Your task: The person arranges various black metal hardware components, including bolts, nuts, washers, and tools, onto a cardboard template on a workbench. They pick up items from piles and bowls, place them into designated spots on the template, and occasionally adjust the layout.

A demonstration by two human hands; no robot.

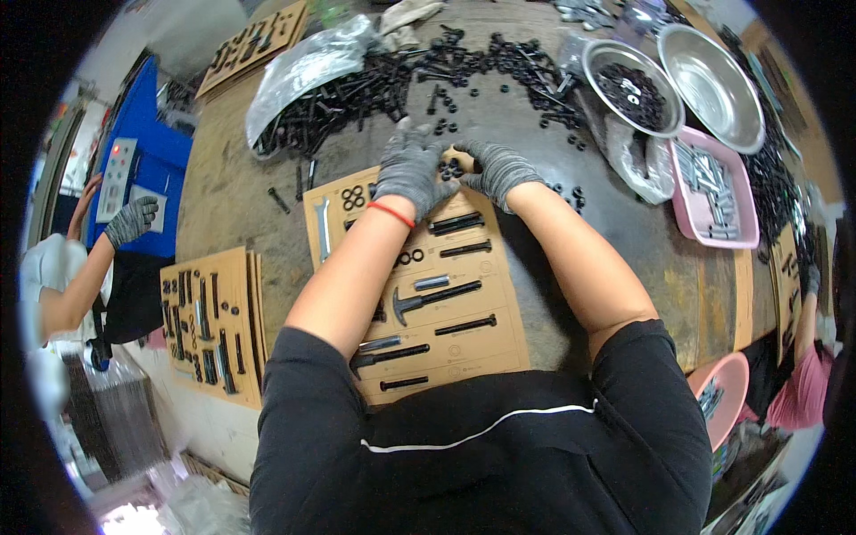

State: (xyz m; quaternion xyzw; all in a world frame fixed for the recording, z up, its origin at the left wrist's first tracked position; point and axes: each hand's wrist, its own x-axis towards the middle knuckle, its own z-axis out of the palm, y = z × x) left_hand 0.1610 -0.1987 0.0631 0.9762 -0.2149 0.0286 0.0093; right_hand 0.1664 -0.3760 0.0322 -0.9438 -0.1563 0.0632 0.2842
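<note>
In grey knit gloves, both my hands are at the top edge of a brown cardboard sheet (508, 334) with printed outlines. My left hand (408, 174) lies over its upper part, fingers stretched out. My right hand (505, 171) curves in from the right, with a gap between thumb and fingers. A small cluster of black nuts (452, 168) sits between the two hands. On the sheet are a wrench (323, 228), black rings (354, 197), several black bolts (465, 325), a T-shaped black piece (437, 300) and grey sleeves (432, 283). My left forearm covers part of it.
Beyond my hands lie a heap of black bolts (343, 102) and a plastic bag (308, 67). Metal bowls (713, 85) and a pink tray (752, 209) stand right. Another filled cardboard sheet (241, 312) is left. Co-workers' hands (134, 221) show at both sides.
</note>
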